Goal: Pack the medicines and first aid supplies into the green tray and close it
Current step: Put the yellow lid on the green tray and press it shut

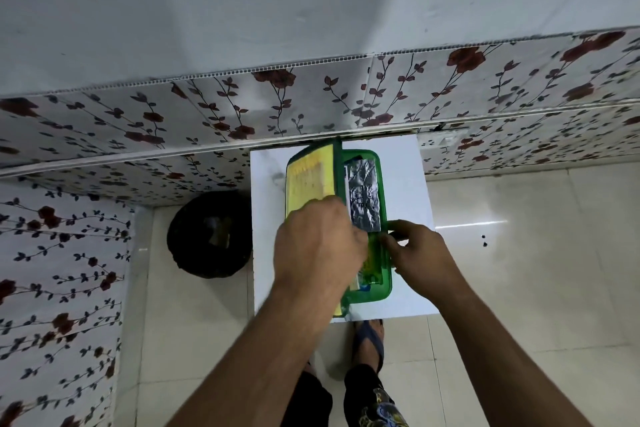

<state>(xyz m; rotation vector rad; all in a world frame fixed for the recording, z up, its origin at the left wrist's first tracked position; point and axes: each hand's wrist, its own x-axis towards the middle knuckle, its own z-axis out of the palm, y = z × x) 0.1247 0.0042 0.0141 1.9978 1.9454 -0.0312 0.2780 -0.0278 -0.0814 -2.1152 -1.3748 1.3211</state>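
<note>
place: probably a home | floral wall panels (398, 94) | glossy tiled floor (519, 253)

1. A small white bench (401, 184) stands on the tiled floor (519, 253) against the flowered wall.
2. The green tray (381, 170) lies directly on it, lid raised.
3. A black bin (207, 236) sits on the floor beside it.

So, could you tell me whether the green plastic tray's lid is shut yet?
Open: the yellow-lined lid stands raised at the green plastic tray, exposing a silver foil strip.
</note>
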